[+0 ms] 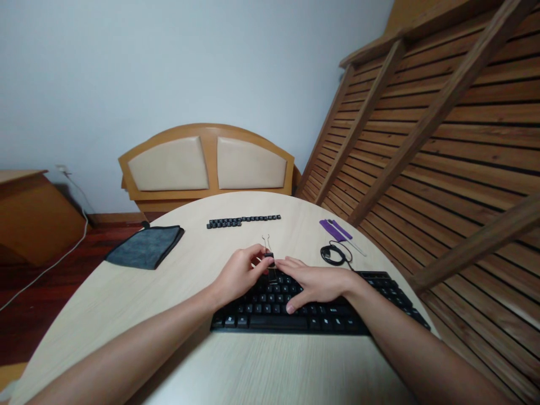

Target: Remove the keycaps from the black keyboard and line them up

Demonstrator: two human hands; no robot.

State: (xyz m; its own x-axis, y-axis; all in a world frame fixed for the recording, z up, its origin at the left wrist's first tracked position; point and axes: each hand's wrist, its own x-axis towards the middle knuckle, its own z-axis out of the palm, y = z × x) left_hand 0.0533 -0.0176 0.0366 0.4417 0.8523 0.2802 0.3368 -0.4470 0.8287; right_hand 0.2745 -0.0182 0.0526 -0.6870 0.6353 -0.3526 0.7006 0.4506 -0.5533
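Note:
A black keyboard [278, 322] lies on the round table in front of me. My left hand [242, 270] is closed, its thumb and fingers pinching a keycap puller [269, 257] with a small black body. Thin wire prongs stick up from the puller, and its lower end is over the upper key rows. My right hand [320, 283] lies flat across the keyboard with its fingers stretched out and its thumb apart. Its fingertips are close beside the puller; whether they touch it I cannot tell. Part of the keyboard is hidden under both hands.
Loose black keycaps [225, 223] lie in rows behind the keyboard. A grey-blue cloth [145, 247] is at the left. On the right are a coiled black cable [333, 256], a purple cloth piece [331, 230] and a thin metal tool [356, 246]. Wooden slats [442, 152] lean beside the table [236, 365].

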